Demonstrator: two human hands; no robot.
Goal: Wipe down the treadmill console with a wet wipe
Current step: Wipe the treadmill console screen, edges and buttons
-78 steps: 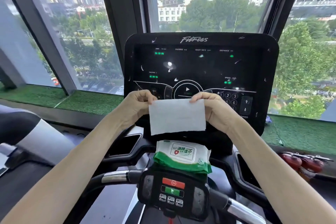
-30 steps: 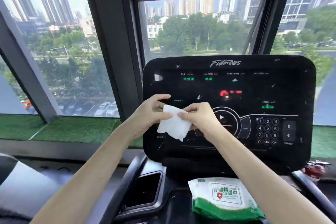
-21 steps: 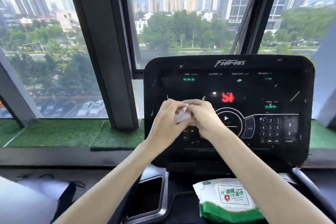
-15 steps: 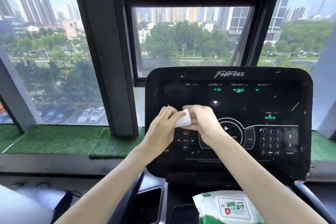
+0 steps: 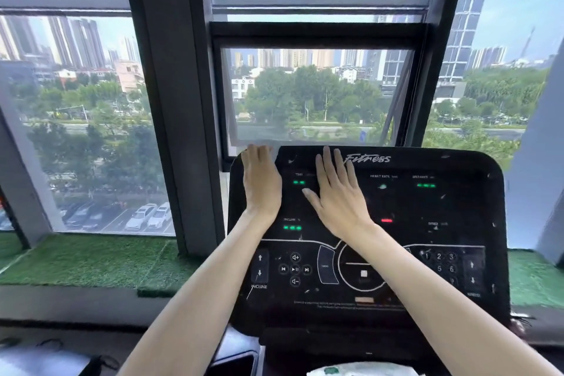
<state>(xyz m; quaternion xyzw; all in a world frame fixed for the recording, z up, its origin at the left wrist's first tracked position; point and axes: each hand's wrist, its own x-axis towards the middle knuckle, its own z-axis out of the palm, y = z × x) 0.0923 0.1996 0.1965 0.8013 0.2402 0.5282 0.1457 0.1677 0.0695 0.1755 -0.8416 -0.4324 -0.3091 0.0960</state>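
The black treadmill console (image 5: 427, 253) fills the lower right of the head view, with green lights and a button panel. My left hand (image 5: 262, 183) lies on its upper left corner, fingertips reaching over the top edge. My right hand (image 5: 337, 192) presses flat on the display beside it, fingers stretched toward the top edge. The wet wipe does not show; neither hand reveals it, and it may lie under a palm.
The green-and-white wipe pack (image 5: 360, 371) peeks in at the bottom edge below the console. A dark tray recess (image 5: 235, 363) sits left of it. Window frames (image 5: 171, 131) and a green turf ledge (image 5: 91, 259) stand behind the console.
Both hands left the folded wipe in front of the button panel and went up to the console's top left. The wipe dropped out of sight. The camera tilted upward.
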